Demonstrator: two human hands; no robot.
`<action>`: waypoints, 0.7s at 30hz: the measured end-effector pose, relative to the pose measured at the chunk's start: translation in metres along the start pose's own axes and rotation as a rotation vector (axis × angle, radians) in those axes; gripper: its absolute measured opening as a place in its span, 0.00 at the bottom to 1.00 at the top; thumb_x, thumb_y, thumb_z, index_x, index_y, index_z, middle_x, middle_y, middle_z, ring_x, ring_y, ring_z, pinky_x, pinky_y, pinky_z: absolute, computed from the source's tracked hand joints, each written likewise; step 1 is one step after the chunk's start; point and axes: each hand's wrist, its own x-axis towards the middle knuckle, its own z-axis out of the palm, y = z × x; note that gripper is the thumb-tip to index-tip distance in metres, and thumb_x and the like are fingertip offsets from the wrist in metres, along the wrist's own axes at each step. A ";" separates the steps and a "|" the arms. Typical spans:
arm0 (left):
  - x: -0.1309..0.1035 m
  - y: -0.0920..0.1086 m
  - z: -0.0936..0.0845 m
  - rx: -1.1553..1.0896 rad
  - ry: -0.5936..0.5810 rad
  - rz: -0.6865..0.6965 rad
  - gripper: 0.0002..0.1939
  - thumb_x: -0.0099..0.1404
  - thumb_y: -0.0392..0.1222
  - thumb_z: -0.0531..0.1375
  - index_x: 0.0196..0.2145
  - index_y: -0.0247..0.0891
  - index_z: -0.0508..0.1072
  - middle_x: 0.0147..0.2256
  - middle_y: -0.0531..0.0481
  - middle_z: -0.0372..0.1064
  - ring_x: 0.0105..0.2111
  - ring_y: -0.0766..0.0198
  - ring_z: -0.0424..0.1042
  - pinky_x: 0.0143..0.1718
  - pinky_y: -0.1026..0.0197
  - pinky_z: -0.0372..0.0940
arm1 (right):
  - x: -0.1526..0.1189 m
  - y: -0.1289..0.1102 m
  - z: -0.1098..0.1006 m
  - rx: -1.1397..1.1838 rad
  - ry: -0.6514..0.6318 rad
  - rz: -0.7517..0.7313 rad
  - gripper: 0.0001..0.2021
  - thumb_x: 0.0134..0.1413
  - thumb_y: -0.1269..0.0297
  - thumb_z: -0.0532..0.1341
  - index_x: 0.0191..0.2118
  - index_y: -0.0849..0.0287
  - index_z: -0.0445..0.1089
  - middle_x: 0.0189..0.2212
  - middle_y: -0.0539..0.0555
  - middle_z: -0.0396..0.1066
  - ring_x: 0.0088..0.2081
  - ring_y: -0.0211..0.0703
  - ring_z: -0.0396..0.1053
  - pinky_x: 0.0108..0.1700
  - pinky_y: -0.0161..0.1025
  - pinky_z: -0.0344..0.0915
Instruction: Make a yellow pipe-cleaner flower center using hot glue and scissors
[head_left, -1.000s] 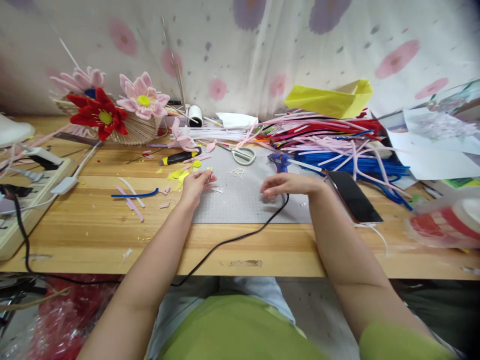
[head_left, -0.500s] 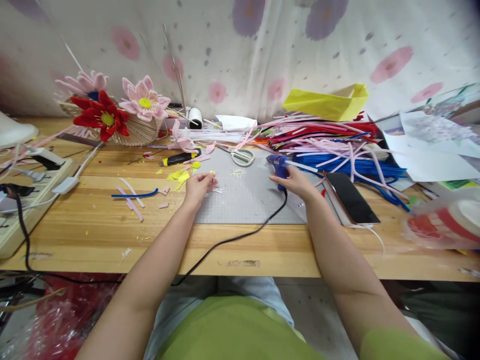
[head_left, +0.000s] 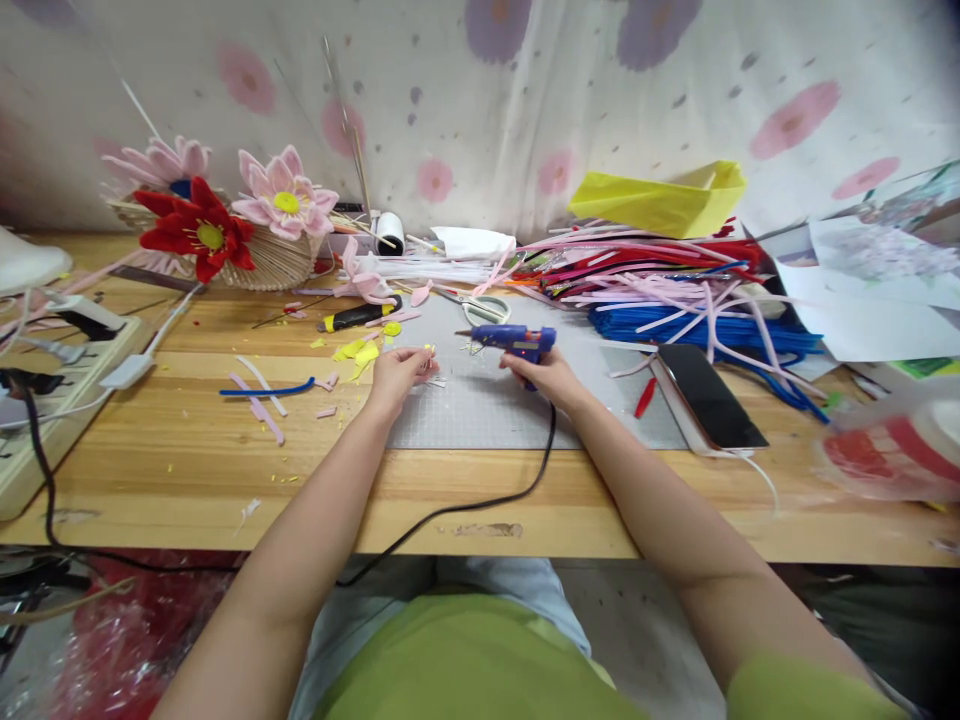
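Observation:
My right hand [head_left: 544,375] is wrapped round the grip of a blue glue gun [head_left: 514,340], whose nozzle points left above the grey cutting mat [head_left: 480,415]. A black cord hangs from the gun's grip. With its fingers pinched together, my left hand [head_left: 401,378] holds small yellow-tipped stems [head_left: 430,350] over the mat's left part. Behind the gun lie scissors [head_left: 491,308] and some thin pale scraps, partly hidden. Yellow felt scraps [head_left: 360,352] are left of the mat, beside a yellow-and-black cutter [head_left: 356,318].
Fuzzy flowers [head_left: 199,235] stand at the back left, near a power strip [head_left: 67,400]. Bundles of coloured pipe cleaners [head_left: 697,330] lie at the back right. A phone [head_left: 709,395], a red piece [head_left: 645,398] and a red-and-white cup [head_left: 892,450] are on the right.
My right hand has moved left with the glue gun, and the gun has turned so its nozzle points left. The red piece on the mat now shows fully. My left hand has hardly moved.

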 end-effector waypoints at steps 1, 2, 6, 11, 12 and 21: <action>0.000 0.000 0.000 0.002 -0.003 -0.005 0.09 0.47 0.42 0.66 0.23 0.32 0.74 0.21 0.49 0.71 0.24 0.67 0.71 0.29 0.65 0.65 | -0.001 0.001 0.005 -0.034 -0.040 -0.001 0.21 0.39 0.44 0.65 0.28 0.60 0.71 0.17 0.47 0.62 0.20 0.34 0.58 0.25 0.35 0.55; 0.000 0.000 0.001 0.003 -0.005 -0.008 0.09 0.47 0.42 0.66 0.23 0.32 0.75 0.21 0.49 0.71 0.24 0.67 0.72 0.29 0.65 0.65 | -0.002 0.002 0.009 -0.063 -0.066 -0.013 0.22 0.39 0.44 0.65 0.29 0.60 0.71 0.17 0.47 0.62 0.21 0.34 0.57 0.26 0.35 0.55; -0.001 0.002 0.002 0.014 -0.004 -0.010 0.09 0.46 0.41 0.67 0.22 0.32 0.74 0.20 0.49 0.71 0.24 0.67 0.71 0.29 0.65 0.66 | -0.001 0.007 0.013 -0.137 -0.081 -0.069 0.23 0.40 0.43 0.64 0.33 0.60 0.73 0.18 0.47 0.62 0.23 0.35 0.58 0.28 0.36 0.57; -0.002 0.003 0.002 0.013 -0.011 -0.004 0.11 0.44 0.43 0.68 0.22 0.32 0.74 0.20 0.49 0.70 0.24 0.66 0.72 0.30 0.64 0.66 | -0.001 0.008 0.012 -0.154 -0.093 -0.102 0.24 0.41 0.43 0.64 0.36 0.61 0.73 0.23 0.49 0.66 0.26 0.36 0.60 0.32 0.36 0.59; -0.002 0.003 0.002 0.013 -0.011 -0.003 0.11 0.44 0.43 0.68 0.22 0.32 0.74 0.20 0.49 0.70 0.24 0.66 0.72 0.30 0.64 0.66 | -0.001 0.007 0.013 -0.151 -0.103 -0.121 0.24 0.41 0.43 0.63 0.37 0.61 0.73 0.24 0.49 0.67 0.26 0.36 0.60 0.32 0.36 0.60; -0.002 0.002 0.002 0.018 -0.013 -0.014 0.10 0.46 0.41 0.68 0.20 0.32 0.73 0.20 0.49 0.70 0.24 0.66 0.71 0.34 0.61 0.67 | -0.003 0.003 0.014 -0.180 -0.133 -0.152 0.22 0.44 0.46 0.63 0.39 0.59 0.74 0.30 0.51 0.71 0.30 0.39 0.64 0.37 0.38 0.63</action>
